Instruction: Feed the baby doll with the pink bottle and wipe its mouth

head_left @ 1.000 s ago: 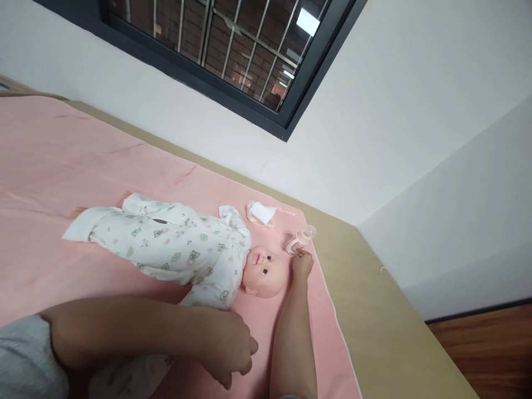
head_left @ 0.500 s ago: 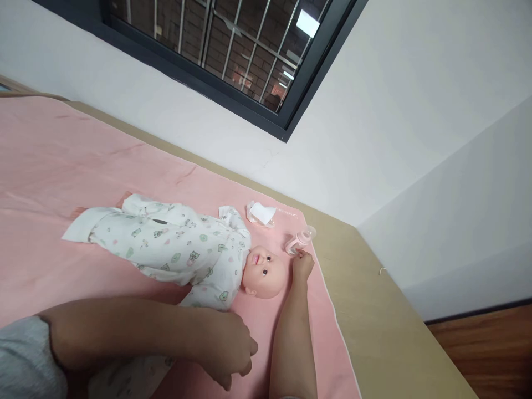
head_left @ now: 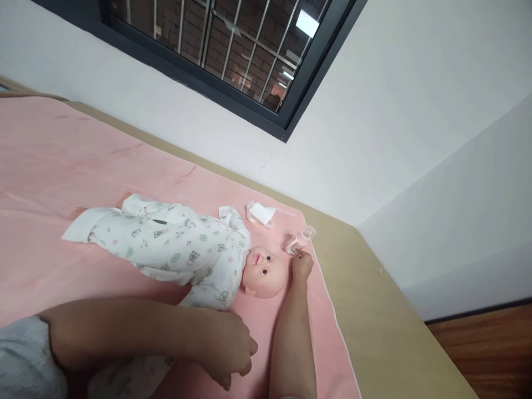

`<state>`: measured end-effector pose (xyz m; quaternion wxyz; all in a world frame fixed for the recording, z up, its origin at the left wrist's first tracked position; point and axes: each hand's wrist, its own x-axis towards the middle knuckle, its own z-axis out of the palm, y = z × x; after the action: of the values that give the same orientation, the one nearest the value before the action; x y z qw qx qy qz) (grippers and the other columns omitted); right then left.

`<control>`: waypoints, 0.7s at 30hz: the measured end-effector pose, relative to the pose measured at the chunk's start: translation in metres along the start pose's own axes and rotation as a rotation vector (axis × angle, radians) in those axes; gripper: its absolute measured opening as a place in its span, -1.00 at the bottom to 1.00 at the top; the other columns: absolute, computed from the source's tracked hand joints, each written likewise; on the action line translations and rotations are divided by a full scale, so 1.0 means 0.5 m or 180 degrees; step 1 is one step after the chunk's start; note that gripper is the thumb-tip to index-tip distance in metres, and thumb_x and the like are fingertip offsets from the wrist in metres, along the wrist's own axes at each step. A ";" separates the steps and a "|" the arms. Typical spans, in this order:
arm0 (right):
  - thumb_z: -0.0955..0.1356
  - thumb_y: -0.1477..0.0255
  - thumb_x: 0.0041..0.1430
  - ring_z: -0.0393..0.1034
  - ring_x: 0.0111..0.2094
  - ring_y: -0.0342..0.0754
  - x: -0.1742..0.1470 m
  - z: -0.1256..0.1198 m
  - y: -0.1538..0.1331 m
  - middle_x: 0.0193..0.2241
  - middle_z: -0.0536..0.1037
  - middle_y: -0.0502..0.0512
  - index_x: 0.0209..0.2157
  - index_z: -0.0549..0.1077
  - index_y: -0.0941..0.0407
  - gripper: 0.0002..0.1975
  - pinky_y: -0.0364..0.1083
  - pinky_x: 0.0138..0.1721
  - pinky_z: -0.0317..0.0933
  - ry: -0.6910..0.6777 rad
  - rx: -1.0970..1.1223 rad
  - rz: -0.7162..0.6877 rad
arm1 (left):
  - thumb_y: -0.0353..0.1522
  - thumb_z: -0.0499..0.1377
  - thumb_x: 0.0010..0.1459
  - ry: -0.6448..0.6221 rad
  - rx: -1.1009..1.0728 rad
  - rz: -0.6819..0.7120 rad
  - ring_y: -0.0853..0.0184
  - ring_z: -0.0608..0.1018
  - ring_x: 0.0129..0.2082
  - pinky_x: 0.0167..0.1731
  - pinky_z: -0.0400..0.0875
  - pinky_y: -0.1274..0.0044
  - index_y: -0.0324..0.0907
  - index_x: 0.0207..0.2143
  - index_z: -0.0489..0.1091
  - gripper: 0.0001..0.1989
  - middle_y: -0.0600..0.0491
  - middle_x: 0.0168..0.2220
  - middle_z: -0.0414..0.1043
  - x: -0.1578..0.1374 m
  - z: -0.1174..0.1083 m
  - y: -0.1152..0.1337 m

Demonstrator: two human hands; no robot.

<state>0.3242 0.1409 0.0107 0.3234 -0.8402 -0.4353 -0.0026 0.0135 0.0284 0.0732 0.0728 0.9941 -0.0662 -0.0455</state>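
A baby doll (head_left: 195, 246) in a white printed outfit lies on its back on the pink mat (head_left: 83, 160), its head towards the right. Beyond its head, a small clear and pink baby bottle (head_left: 298, 242) rests on its side near the mat's edge. My right hand (head_left: 303, 265) has its fingers closed at the bottle's near end; their exact grip is partly hidden. On the doll's near side, my left hand (head_left: 230, 348) hovers with fingers curled loosely and its palm turned away. Nothing shows in it. My left forearm covers part of a white printed cloth (head_left: 133, 377).
A small clear item with a white label (head_left: 261, 213) lies above the doll's shoulder. Wooden tabletop (head_left: 374, 310) shows past the mat on the right. A white wall (head_left: 332, 166) and a dark-framed window (head_left: 286, 130) stand behind.
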 end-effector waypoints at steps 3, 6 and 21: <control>0.19 0.62 0.00 0.47 -0.12 0.08 0.000 0.000 -0.001 -0.17 0.60 0.32 -0.11 0.60 0.22 -0.52 -0.09 -0.14 0.24 0.0024 0.0087 0.0049 | -0.25 0.31 0.06 0.0031 0.0010 -0.0002 0.27 0.51 -0.43 -0.67 0.12 0.42 -0.10 -0.25 0.53 -0.80 0.08 -0.25 0.53 0.002 0.005 -0.001; 0.19 0.62 -0.04 0.47 -0.14 0.08 0.001 0.001 -0.001 -0.22 0.61 0.29 -0.12 0.60 0.21 -0.51 -0.08 -0.14 0.25 0.0055 0.0197 0.0085 | -0.22 0.34 0.02 0.0126 0.0015 -0.0008 0.28 0.50 -0.45 -0.68 0.07 0.42 -0.08 -0.28 0.52 -0.79 0.09 -0.28 0.53 0.002 0.011 -0.002; 0.09 0.45 0.16 0.29 0.13 0.06 -0.008 -0.040 -0.056 0.06 0.43 0.29 0.05 0.39 0.21 -0.52 0.04 0.17 0.14 0.1059 0.1119 -0.0091 | -0.23 0.38 -0.01 -0.0072 0.0077 -0.0117 0.28 0.53 -0.42 -0.68 0.13 0.41 -0.09 -0.26 0.52 -0.75 0.11 -0.26 0.53 -0.002 -0.016 0.009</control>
<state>0.3069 0.1386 0.0402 0.5319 -0.7527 -0.3817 -0.0698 0.0130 0.0251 0.0818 0.0591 0.9954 -0.0494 -0.0572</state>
